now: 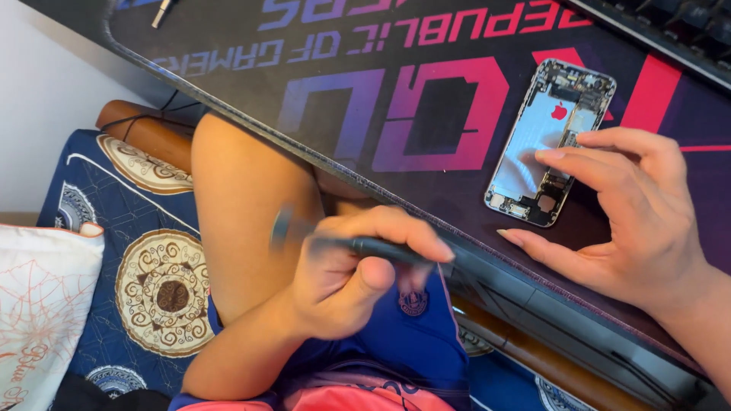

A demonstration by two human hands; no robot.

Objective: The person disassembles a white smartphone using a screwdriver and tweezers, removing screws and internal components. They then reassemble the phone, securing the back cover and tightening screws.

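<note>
Resting on the dark printed desk mat [426, 91], an opened smartphone [550, 142] lies face-up with its screen removed, so the silver battery, a small red mark on it, and the circuit board along one side are exposed. The right hand [624, 221] sits just beside the phone's lower right side, palm down on the mat, with its fingers loosely spread: the fingertips [550, 154] of the upper fingers touch the phone's board edge, while the thumb stretches out apart from them toward the mat's near edge, touching nothing on the phone. The left hand [354, 270] is below the desk edge, over the person's lap, well apart from the phone. Its fingers are curled together around a slim dark tool [358, 245], the thumb pressed up against the shaft; the tool is blurred, so its tip and exact kind cannot be told. The person's bare knee [244, 198] rises beside that hand, above blue shorts [411, 335] with a small crest. Under the legs lies a navy cushion [145, 259] patterned with round cream medallions, and a white embroidered pillow [42, 304] sits at the far left. A black keyboard [670, 30] edge shows at the mat's top right corner.
</note>
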